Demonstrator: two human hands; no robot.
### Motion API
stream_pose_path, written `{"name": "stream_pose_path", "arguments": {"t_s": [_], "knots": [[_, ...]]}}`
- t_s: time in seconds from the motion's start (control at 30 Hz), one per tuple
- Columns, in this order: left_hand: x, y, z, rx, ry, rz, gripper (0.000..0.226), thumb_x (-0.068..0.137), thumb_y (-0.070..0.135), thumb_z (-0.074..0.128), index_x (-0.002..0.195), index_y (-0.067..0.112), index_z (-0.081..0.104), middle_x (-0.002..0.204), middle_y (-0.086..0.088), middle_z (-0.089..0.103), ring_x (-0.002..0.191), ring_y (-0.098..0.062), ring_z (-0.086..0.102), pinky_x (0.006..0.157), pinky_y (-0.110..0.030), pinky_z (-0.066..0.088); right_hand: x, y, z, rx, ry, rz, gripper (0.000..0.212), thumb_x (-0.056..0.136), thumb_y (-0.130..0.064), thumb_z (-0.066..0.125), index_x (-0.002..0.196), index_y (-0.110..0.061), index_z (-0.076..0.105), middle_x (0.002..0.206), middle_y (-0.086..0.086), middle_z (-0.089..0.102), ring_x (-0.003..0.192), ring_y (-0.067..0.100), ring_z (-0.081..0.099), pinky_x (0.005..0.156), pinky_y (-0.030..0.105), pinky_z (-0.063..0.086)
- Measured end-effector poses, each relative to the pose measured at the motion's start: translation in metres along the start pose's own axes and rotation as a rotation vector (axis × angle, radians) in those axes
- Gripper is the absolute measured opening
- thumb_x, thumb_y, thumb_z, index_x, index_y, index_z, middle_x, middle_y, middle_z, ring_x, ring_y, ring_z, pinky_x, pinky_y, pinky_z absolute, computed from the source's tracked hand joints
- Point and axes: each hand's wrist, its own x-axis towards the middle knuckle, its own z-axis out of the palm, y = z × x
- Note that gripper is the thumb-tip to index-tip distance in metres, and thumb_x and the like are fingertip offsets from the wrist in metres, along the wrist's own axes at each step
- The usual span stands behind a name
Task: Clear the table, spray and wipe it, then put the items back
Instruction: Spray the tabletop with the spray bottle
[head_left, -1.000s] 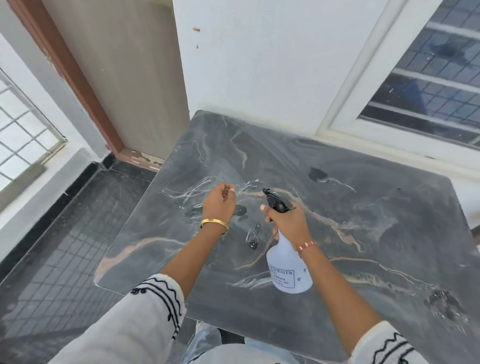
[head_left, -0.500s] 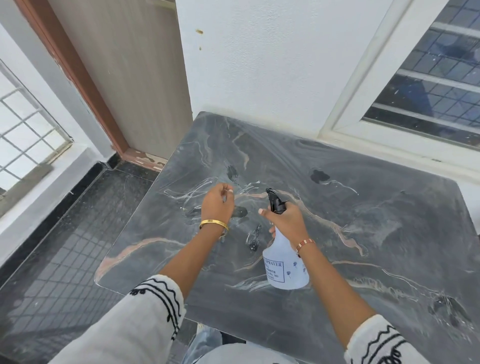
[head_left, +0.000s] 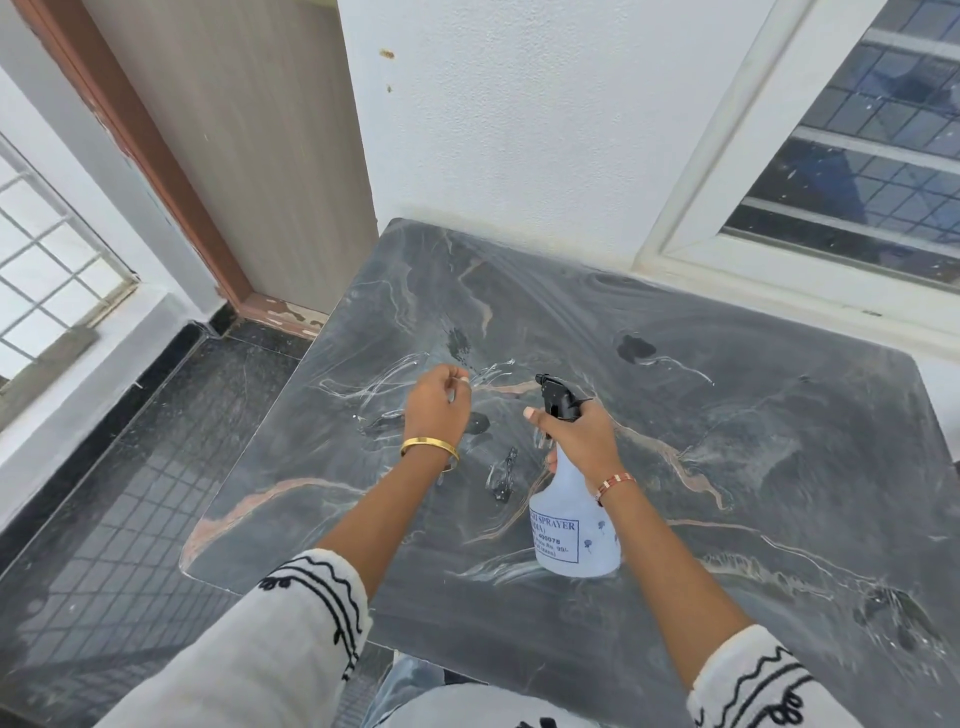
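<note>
Grey marble table (head_left: 779, 441) fills the centre and right of the frame, wet in patches. My right hand (head_left: 576, 436) grips the sprayer (head_left: 571, 540) by its neck, mid-frame above the table. My left hand (head_left: 436, 410) hovers just left of it, fingers loosely curled, holding nothing.

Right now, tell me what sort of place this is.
Probably a home balcony or covered entry. A dark marble-patterned table stands against a white wall beside a wooden door and a gridded window, over a dark tiled floor. The right hand holds a spray bottle.
</note>
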Motion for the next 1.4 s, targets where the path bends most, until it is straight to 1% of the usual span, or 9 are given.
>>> {"name": "stream_pose_path", "arguments": {"t_s": [0.13,0.23,0.4,0.63,0.8,1.0,1.13,1.23,1.4], "knots": [[0.0,0.0,0.002,0.003,-0.005,0.008,0.015,0.088,0.015,0.05,0.095,0.01,0.063,0.095,-0.005,0.065,0.083,-0.013,0.052,0.074,-0.024,0.04,0.001,0.001,-0.004,0.038,-0.04,0.017,0.032,0.077,-0.027,0.074,0.085,0.0,0.058,0.061,0.01,0.058,0.031,0.016,0.048,0.04,0.024,0.045],[-0.001,0.001,0.002,0.006,-0.008,0.016,0.015,0.089,0.014,0.049,0.095,0.01,0.062,0.091,-0.006,0.064,0.08,-0.013,0.051,0.073,-0.024,0.039,0.002,0.002,-0.007,0.017,0.042,-0.012,0.03,0.077,-0.025,0.074,0.072,-0.002,0.056,0.055,0.009,0.054,0.028,0.014,0.046,0.037,0.023,0.044],[-0.001,0.001,0.005,0.015,-0.02,0.011,0.016,0.089,0.015,0.048,0.096,0.01,0.063,0.095,-0.006,0.065,0.082,-0.013,0.052,0.075,-0.024,0.04,0.002,0.006,-0.013,0.047,0.107,0.021,0.024,0.078,-0.017,0.073,0.079,0.0,0.057,0.054,0.01,0.05,0.024,0.013,0.041,0.035,0.022,0.042],[-0.003,0.005,0.011,0.002,-0.045,0.016,0.016,0.089,0.014,0.049,0.095,0.009,0.062,0.095,-0.008,0.065,0.086,-0.019,0.056,0.077,-0.026,0.042,-0.003,0.003,-0.017,0.076,-0.058,0.008,0.015,0.079,-0.016,0.073,0.075,-0.009,0.06,0.062,0.005,0.06,0.032,0.012,0.051,0.039,0.021,0.045],[-0.005,0.009,0.015,0.01,-0.068,0.02,0.017,0.089,0.015,0.048,0.096,0.009,0.062,0.095,-0.01,0.065,0.083,-0.015,0.052,0.077,-0.025,0.041,-0.003,0.003,-0.021,0.11,-0.154,0.127,0.021,0.075,0.006,0.066,0.075,-0.012,0.056,0.069,0.011,0.061,0.036,0.015,0.056,0.041,0.024,0.048],[-0.009,0.02,0.023,-0.005,-0.103,0.055,0.015,0.09,0.016,0.048,0.093,0.01,0.061,0.093,-0.008,0.064,0.082,-0.014,0.052,0.076,-0.027,0.042,0.001,0.009,-0.041,0.101,0.054,0.133,0.018,0.073,0.004,0.071,0.079,-0.005,0.056,0.061,0.01,0.055,0.026,0.013,0.043,0.035,0.021,0.041],[-0.013,0.028,0.03,-0.033,-0.134,0.076,0.014,0.089,0.016,0.048,0.091,0.011,0.062,0.087,-0.004,0.062,0.081,-0.016,0.054,0.078,-0.033,0.047,0.012,0.006,-0.063,0.123,0.214,0.064,0.019,0.076,-0.014,0.075,0.077,-0.006,0.058,0.065,0.007,0.059,0.026,0.012,0.041,0.038,0.022,0.041],[-0.015,0.03,0.038,-0.026,-0.162,0.089,0.015,0.089,0.016,0.048,0.093,0.012,0.062,0.093,-0.006,0.065,0.085,-0.015,0.056,0.079,-0.029,0.045,0.017,0.0,-0.064,0.009,0.217,0.061,0.029,0.075,-0.025,0.076,0.073,-0.006,0.054,0.059,0.005,0.058,0.026,0.013,0.044,0.041,0.024,0.043],[-0.019,0.033,0.047,-0.019,-0.181,0.096,0.012,0.088,0.016,0.049,0.088,0.015,0.06,0.09,-0.003,0.065,0.079,-0.011,0.054,0.074,-0.025,0.043,0.017,0.003,-0.055,-0.133,0.248,0.028,0.03,0.074,-0.019,0.073,0.062,-0.01,0.048,0.051,0.007,0.054,0.023,0.014,0.044,0.04,0.023,0.041]]}}
